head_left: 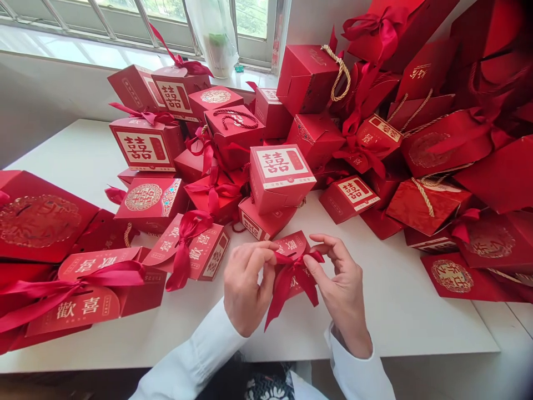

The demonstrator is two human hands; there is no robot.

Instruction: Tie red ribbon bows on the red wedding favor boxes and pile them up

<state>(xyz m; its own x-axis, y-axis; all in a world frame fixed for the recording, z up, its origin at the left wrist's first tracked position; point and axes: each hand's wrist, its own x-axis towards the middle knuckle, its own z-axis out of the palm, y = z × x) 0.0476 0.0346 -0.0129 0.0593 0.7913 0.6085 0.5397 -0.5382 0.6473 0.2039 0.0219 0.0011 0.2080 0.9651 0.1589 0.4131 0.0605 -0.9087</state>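
Near the table's front edge stands a small red box (292, 243) with a dark red ribbon (293, 272) tied in a bow on its top. My left hand (249, 286) pinches the left loop of the bow between thumb and fingers. On the other side, my right hand (340, 286) has its thumb on the right loop, with the index finger curved above it. Two ribbon tails hang down the front of the box, between my hands. The bow partly covers the gold characters on the lid.
Many red gift boxes are piled behind my hands, one (281, 178) just beyond the small box. A ribboned box (194, 250) and a larger one (89, 303) lie to the left. More boxes and bags (453, 278) crowd the right side of the white table (400, 316).
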